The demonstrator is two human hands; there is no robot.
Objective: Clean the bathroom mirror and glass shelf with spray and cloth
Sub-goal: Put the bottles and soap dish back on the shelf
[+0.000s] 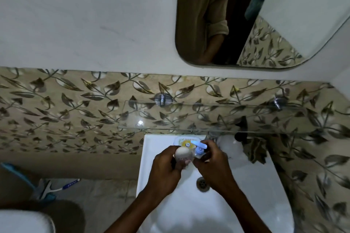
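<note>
- Head view: both hands meet over the back rim of a white sink (151,157), just below the glass shelf.
- The left hand (164,168) has its fingers curled around a small round cream-coloured container (182,154), gripping it from the side; its pale top faces the camera.
- The right hand (212,164) is curled around a bottle with a pale blue pump top (198,148); the fingers wrap the bottle's body, so little of it shows beyond the nozzle and collar.
- The two held items sit just beside each other, nearly touching, above a clear soap dish (180,141) with something yellow in it on the sink's back ledge.
- The glass shelf (208,117) is fixed to the leaf-patterned tile wall (66,109) on two metal brackets (162,99); its surface shows a bright glint near the left end.
- The mirror (255,24) hangs on the plain wall above the shelf, toward the upper right, and reflects a person's rolled beige sleeve and forearm.
- A dark patterned cloth (257,149) lies on the sink's right back corner, below the shelf's front edge and near the right hand.
- The sink drain (203,183) shows between the two wrists.
- A blue-handled squeegee (56,187) lies on the floor at the lower left.
</note>
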